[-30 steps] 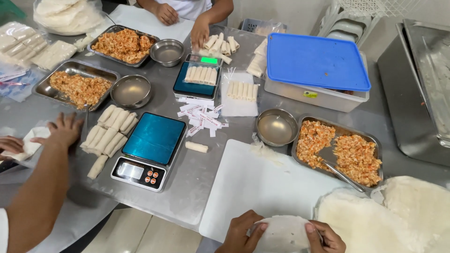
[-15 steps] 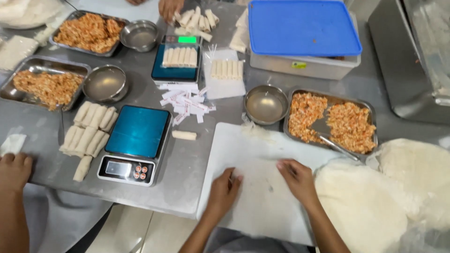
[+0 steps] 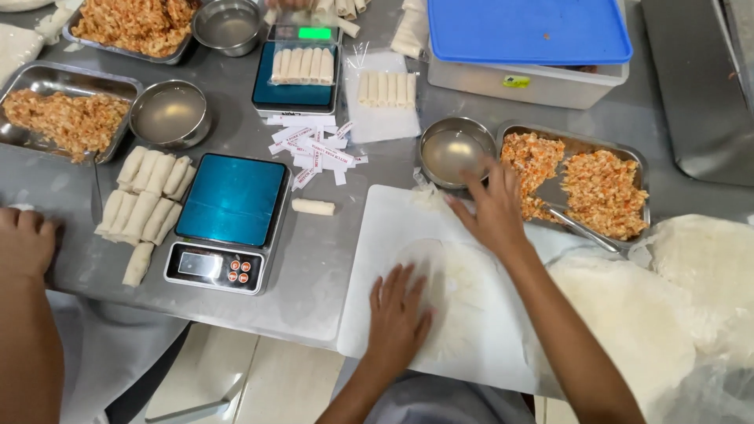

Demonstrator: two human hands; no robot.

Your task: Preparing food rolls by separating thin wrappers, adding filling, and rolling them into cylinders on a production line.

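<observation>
**White wrapper pressed flat on a white board**

Thin, pale and almost translucent, a round wrapper sheet (image 3: 440, 290) lies on the white cutting board (image 3: 377, 235) at the near edge of the steel table (image 3: 330, 259). The left hand (image 3: 397, 318) rests palm down on the sheet's near left part, fingers spread and flat, holding nothing; that seems to pin the flimsy sheet so it lies smooth. The right hand (image 3: 495, 208) is open too, fingers loosely splayed and empty, hovering at the board's far right corner just beside the small round steel bowl (image 3: 455, 149) of cloudy liquid and the steel tray (image 3: 581, 184) of crumbly orange filling, where a metal utensil (image 3: 585, 232) lies. Both sit within easy reach of that hand.

To the right, a soft, wrinkled heap of spare wrappers (image 3: 667, 298) sits near the board. To the left, a blue-topped digital scale (image 3: 232, 216) stands with a single finished roll (image 3: 312, 207) just beside it and a neat cluster of pale, matte rolls (image 3: 145, 204) farther left. Small paper slips (image 3: 314, 151) lie scattered beyond. Far right, a blue-lidded plastic tub (image 3: 526, 43) stays closed. Another person's hand (image 3: 23, 239) rests at the near left edge.
</observation>
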